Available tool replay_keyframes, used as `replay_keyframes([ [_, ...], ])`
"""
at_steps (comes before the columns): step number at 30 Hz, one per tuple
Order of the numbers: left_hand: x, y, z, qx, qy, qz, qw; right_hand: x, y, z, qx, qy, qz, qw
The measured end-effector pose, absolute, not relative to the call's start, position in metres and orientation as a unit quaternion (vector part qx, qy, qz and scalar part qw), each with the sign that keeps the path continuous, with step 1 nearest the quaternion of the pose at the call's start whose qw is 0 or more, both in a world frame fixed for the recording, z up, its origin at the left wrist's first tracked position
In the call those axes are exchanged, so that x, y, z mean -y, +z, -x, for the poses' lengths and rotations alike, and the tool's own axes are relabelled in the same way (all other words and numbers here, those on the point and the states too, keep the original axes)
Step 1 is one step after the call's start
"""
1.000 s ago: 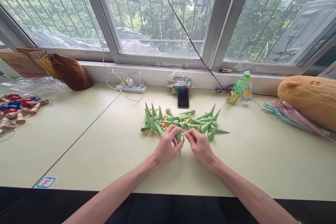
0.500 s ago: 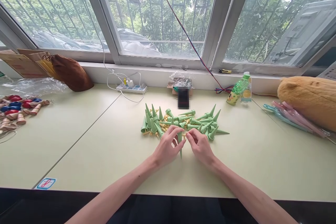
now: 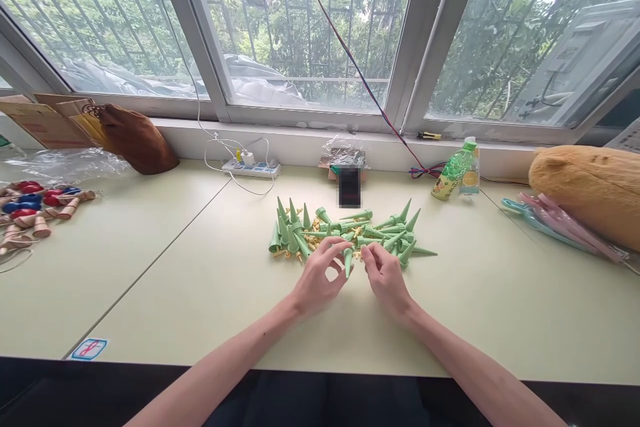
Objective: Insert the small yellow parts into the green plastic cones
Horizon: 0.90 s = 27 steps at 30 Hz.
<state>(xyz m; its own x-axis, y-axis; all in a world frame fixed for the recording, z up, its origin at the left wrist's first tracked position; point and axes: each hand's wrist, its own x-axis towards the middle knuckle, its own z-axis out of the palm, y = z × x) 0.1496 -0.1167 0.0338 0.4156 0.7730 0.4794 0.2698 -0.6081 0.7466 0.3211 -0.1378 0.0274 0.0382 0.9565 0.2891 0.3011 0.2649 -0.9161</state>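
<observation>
My left hand (image 3: 320,273) is closed, its thumb and fingers pinching a green plastic watering spike (image 3: 348,263) whose tip points down and toward me. Just to the right, my right hand (image 3: 384,273) pinches a small yellow valve (image 3: 357,255) between thumb and fingertips. The yellow valve is close to the spike's upper part; I cannot tell whether they touch. Behind both hands lies a pile of green spikes (image 3: 406,251), some upright and some on their sides. Small yellow pieces (image 3: 316,238) are scattered among them, and my fingers cover part of the pile.
Beyond the pile are a dark, blurred-out object (image 3: 349,188) and a power strip (image 3: 253,167). A green bottle (image 3: 454,170) stands at back right, near a tan plush (image 3: 590,187). Red and blue wooden toys (image 3: 30,203) and a brown bag (image 3: 137,140) are on the left.
The spike in my left hand has tilted, its tip swinging up and slightly right. My right hand has shifted slightly right with the yellow valve. The pile looks the same.
</observation>
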Motion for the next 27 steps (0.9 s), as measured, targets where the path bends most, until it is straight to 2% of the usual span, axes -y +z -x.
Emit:
replay_keyframes([
  [16,0.1158,0.0379,-0.1503,-0.369,0.426,-0.756,0.333,0.1369,0.0227,-0.322,0.648,0.347,0.481,0.477],
  [27,0.1168,0.0381,-0.1496,-0.358,0.413,-0.755,0.363,0.1364,0.0222,-0.3227,0.66,0.315,0.499,0.464],
])
